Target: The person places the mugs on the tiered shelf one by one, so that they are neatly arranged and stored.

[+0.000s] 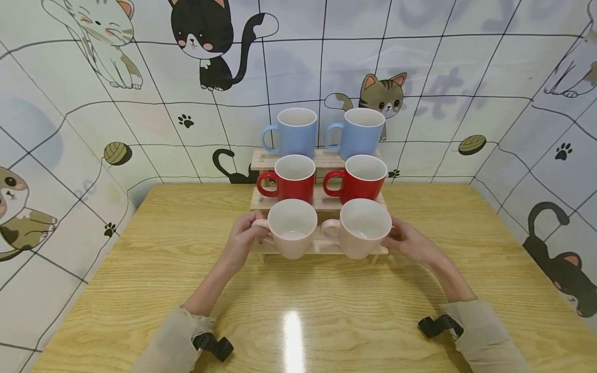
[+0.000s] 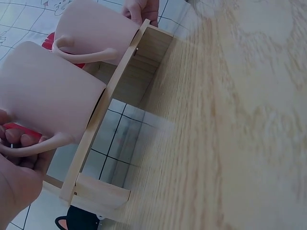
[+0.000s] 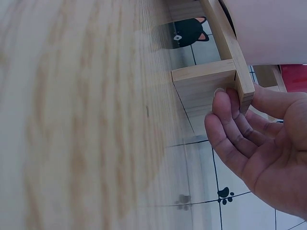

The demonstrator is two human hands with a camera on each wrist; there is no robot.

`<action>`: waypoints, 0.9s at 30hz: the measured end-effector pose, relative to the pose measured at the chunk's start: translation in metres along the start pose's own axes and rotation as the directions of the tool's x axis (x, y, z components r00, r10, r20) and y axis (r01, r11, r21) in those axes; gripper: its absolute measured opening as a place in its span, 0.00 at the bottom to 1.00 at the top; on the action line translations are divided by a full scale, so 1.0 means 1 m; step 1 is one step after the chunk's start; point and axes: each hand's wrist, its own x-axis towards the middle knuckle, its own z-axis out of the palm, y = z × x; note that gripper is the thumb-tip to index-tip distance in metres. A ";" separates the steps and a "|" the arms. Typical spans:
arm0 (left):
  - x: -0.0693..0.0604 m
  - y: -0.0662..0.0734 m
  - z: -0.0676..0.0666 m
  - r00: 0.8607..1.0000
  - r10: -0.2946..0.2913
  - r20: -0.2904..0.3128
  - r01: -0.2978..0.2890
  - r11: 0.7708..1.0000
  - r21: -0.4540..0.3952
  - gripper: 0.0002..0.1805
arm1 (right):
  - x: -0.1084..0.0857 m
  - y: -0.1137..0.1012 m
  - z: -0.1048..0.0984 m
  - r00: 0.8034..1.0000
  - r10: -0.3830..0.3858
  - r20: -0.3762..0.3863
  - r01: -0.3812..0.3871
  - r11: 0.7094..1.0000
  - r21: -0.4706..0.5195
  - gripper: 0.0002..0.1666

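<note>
Two pale pink mugs stand side by side on the bottom step of a wooden tiered rack. My left hand has its fingers curled through the handle of the left pink mug; the left wrist view shows this mug with its base on the shelf. To the right of the other pink mug, my right hand is at the rack's end. In the right wrist view, that hand's thumb and fingers grip the shelf's end from both sides.
Two red mugs sit on the middle step, and two blue mugs on the top step. All handles point left. The rack stands on a wood-grain table near a cat-patterned wall covering.
</note>
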 end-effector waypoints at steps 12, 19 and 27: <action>-0.003 0.000 -0.005 0.999 0.031 -0.036 -0.030 0.999 0.032 0.10 | 0.000 0.001 0.000 1.000 -0.002 0.003 0.002 1.000 -0.008 0.33; -0.006 0.002 -0.012 0.996 -0.007 -0.088 0.008 1.000 0.003 0.13 | 0.000 0.001 0.000 1.000 0.005 -0.005 -0.005 1.000 -0.024 0.33; -0.009 0.004 -0.025 0.987 0.045 -0.154 -0.040 0.999 0.032 0.12 | -0.002 0.000 0.000 0.999 0.036 -0.013 -0.036 0.999 -0.015 0.35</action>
